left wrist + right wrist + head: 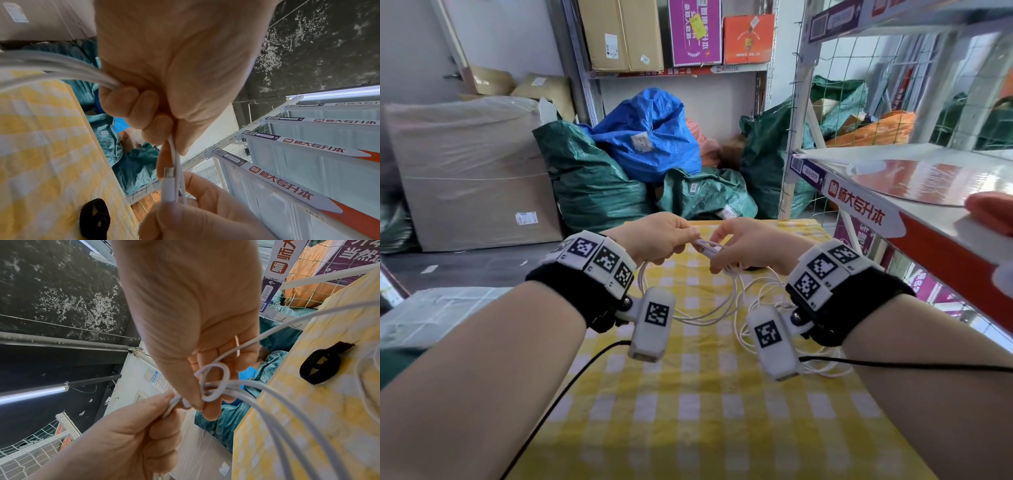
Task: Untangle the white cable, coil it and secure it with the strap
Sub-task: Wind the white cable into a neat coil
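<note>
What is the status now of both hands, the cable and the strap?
Left hand and right hand: both grip the white cable, small knot loop at the right fingers. Loops hang down. Black strap unused on the yellow checked cloth.

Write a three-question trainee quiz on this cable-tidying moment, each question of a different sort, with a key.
1. True or false: the black fabric strap is already wrapped round the thin white cable.
2. Multiple choice: the strap lies on A) the yellow-and-white checked tablecloth, B) a shelf, C) the floor.
3. Fill in: the left hand and the right hand both pinch the ____.

Key
1. False: it lies apart on the cloth.
2. A.
3. Cable; a small knot-like loop sits at the right fingers.
</note>
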Demonstrator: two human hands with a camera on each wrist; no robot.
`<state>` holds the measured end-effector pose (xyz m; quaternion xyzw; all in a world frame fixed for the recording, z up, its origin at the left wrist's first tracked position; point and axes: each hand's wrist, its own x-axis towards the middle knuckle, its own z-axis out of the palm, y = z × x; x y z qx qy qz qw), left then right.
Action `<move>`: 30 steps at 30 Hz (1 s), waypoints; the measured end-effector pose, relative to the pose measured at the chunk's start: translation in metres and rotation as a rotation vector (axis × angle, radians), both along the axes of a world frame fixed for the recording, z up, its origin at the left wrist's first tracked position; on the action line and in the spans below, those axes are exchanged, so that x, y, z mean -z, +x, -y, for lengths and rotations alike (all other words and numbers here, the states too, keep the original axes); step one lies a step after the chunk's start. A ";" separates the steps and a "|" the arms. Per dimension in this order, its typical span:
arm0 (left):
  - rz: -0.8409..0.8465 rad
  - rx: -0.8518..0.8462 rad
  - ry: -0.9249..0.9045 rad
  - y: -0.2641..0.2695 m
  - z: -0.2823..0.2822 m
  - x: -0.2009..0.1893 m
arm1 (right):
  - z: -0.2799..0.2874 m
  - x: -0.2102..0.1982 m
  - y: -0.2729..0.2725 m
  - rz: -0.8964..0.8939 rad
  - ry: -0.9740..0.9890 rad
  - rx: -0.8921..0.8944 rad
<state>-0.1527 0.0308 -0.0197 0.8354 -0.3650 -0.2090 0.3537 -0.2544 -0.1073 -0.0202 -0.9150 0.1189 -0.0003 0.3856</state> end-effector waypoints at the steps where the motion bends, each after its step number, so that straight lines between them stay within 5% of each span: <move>1: -0.022 0.006 0.013 0.000 -0.001 0.000 | 0.000 0.000 0.000 0.007 0.007 -0.005; 14: 0.029 0.109 0.249 -0.011 0.001 -0.002 | 0.000 0.004 0.006 0.106 0.002 -0.066; 30: -0.074 -0.307 0.213 0.028 -0.035 0.012 | 0.035 0.019 0.002 0.137 -0.210 0.147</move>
